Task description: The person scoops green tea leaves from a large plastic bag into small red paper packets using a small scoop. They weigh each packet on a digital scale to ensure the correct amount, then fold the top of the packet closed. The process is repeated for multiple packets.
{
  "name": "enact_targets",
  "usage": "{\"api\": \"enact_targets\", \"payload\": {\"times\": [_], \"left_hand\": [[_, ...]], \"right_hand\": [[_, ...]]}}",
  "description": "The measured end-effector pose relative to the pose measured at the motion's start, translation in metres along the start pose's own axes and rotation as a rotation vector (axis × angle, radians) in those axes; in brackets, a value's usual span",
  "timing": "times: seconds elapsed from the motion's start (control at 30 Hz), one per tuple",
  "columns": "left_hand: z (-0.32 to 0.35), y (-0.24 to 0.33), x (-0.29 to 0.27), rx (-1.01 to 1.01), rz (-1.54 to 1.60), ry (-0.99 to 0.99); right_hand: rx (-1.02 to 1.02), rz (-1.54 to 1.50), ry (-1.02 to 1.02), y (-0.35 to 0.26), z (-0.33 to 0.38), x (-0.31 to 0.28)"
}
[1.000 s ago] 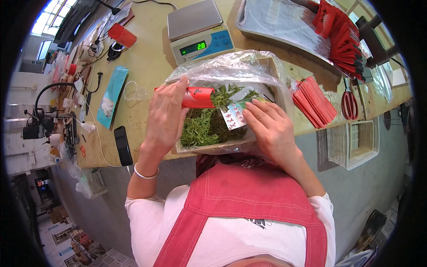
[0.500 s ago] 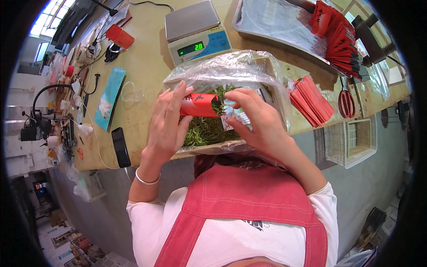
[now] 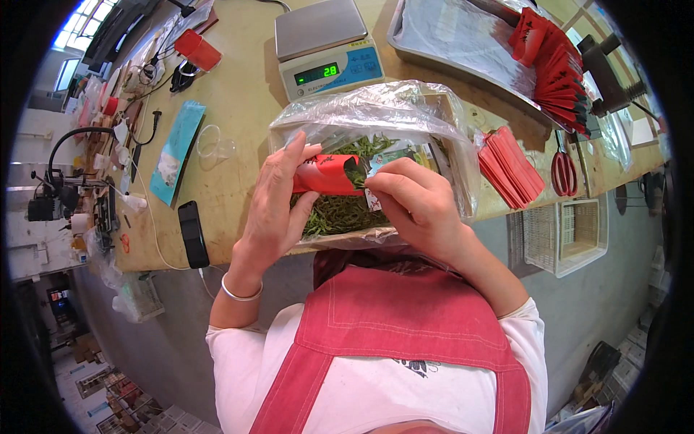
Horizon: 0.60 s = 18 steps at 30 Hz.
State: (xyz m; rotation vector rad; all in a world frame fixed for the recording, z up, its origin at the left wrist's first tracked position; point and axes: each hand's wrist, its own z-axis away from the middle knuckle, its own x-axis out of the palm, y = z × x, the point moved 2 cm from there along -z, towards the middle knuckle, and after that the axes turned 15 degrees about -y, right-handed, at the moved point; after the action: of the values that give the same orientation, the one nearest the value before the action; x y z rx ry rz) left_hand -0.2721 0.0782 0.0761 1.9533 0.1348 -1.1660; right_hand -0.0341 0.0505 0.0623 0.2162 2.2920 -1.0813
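Cluttered wooden table [image 3: 238, 108] (grey floor below) bears a scale [image 3: 327, 45].

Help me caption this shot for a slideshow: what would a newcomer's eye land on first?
First, the two hands at the centre: the left hand holds a small red packet while the right hand works at its open end, over a plastic-lined box of green leaves. Next, the digital scale with its lit green display behind the box. Then the red packets: a stack right of the box and a fanned row on the tray beyond.
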Motion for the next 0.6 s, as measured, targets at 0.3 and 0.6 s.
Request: {"api": "enact_targets", "payload": {"times": [0.3, 0.6], "left_hand": [[0.009, -0.01, 0.006, -0.054, 0.181, 0.051], [0.006, -0.005, 0.007, -0.049, 0.168, 0.022]], "right_hand": [[0.053, 0.116, 0.009, -0.001, -0.001, -0.011], [-0.065, 0.116, -0.059, -0.005, -0.007, -0.004]]}}
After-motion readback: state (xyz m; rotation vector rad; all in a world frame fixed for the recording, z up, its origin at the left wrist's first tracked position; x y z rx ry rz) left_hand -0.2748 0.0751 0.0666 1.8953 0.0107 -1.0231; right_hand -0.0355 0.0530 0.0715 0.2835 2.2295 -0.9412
